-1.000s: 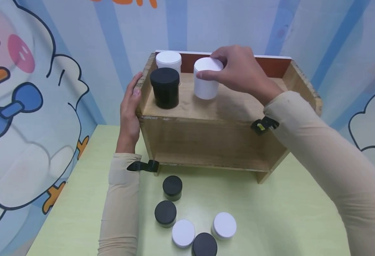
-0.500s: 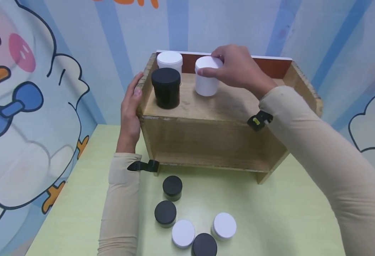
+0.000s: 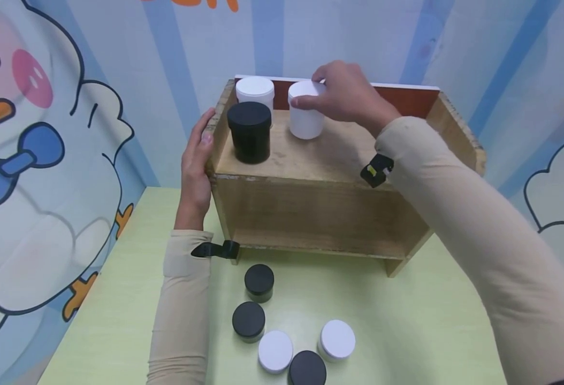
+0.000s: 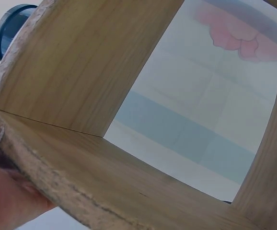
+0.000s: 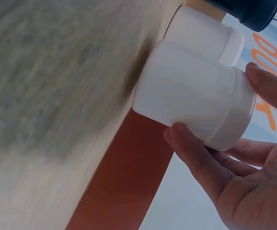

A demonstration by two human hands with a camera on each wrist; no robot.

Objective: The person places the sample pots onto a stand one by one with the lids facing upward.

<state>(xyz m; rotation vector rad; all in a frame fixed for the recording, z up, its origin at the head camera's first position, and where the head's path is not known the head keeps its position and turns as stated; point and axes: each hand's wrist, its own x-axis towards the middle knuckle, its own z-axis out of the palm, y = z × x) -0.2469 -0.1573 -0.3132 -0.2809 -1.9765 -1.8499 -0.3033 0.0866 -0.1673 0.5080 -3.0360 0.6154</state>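
Observation:
A white lidded jar [image 3: 306,122] is upright over the upper level of a small wooden shelf [image 3: 306,214]. My right hand [image 3: 347,96] pinches it near the lid, thumb on the near side. In the right wrist view the white jar [image 5: 189,91] shows its smooth side, and its base is close to the board. To its left stand another white jar [image 3: 255,91] and, in front of that, a black jar [image 3: 250,133]. My left hand [image 3: 195,171] rests against the shelf's left side panel with its fingers extended; in the left wrist view that panel partly hides it.
On the table [image 3: 383,321] before the shelf are more jars: a black jar [image 3: 259,280], another black one [image 3: 249,321], a white jar [image 3: 275,351], a black jar [image 3: 307,368] and a white one [image 3: 337,339]. A printed curtain [image 3: 205,43] hangs behind.
My right hand has moved the white jar slightly back and to the left, toward the other white jar. My left hand stays at the side panel.

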